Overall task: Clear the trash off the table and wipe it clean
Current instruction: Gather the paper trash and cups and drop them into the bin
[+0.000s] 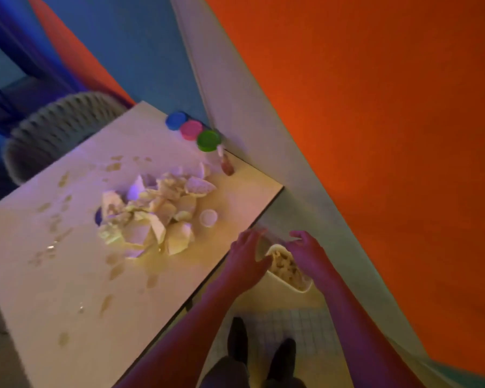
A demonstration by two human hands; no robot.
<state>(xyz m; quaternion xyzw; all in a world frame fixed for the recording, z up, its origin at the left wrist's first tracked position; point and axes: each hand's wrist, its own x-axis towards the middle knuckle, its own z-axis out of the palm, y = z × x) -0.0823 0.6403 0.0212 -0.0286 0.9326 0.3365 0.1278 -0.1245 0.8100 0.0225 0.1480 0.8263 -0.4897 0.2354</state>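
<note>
A pile of crumpled pale paper trash [151, 217] lies in the middle of the light table [53, 275], with a small white round cup [208, 217] beside it. Brownish spill marks [115, 268] dot the tabletop. A white bin [289, 278] stands on the floor against the table's right edge, with crumpled paper in it. My left hand [247, 254] hovers over the bin's left rim with fingers spread. My right hand [305, 247] hovers over its right side, fingers relaxed. A faint blurred clear shape shows between the fingertips; I cannot tell what it is.
Blue [176, 120], pink [191, 129] and green [208, 140] lidded tubs stand at the table's far corner, and a small reddish bottle [226, 163] lies by them. A ribbed chair [56, 127] sits at the far left. An orange wall [375, 135] runs along the right. My shoes [261, 357] stand on tiled floor.
</note>
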